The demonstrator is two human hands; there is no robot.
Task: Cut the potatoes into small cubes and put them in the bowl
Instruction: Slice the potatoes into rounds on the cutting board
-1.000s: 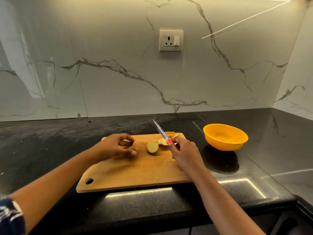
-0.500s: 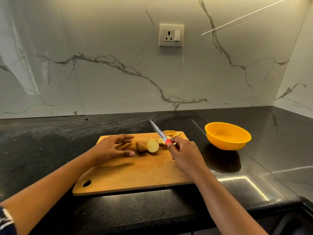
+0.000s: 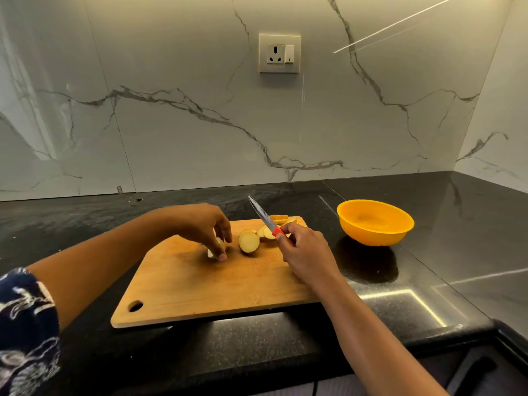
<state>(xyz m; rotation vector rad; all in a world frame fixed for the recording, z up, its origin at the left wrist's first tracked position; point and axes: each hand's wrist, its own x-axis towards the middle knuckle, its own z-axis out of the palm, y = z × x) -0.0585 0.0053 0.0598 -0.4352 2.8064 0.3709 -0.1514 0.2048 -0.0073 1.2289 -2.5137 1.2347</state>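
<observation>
Change: the left hand (image 3: 205, 227), which lay flat with spread fingers on the wooden cutting board (image 3: 200, 287) half a second ago, is now arched above it with its fingertips down on a potato piece (image 3: 213, 252).
Left hand: over the board's far middle, thumb and fingers curled and pinching the small pale piece; a patterned dark sleeve (image 3: 25, 324) shows at the arm.
Right hand: the right hand (image 3: 305, 252) is over the board's right edge, fingers wrapped around the red handle of a knife (image 3: 261, 214).
Knife: the blade is raised off the board, slanting up and away to the left.
Potatoes: a potato half (image 3: 249, 242) lies cut face up just right of the pinched piece; slices (image 3: 265, 232) lie beyond it, toward the board's far right corner.
Bowl: the orange bowl (image 3: 374, 224) stands on the black countertop (image 3: 428, 281), right of the board and apart from it.
</observation>
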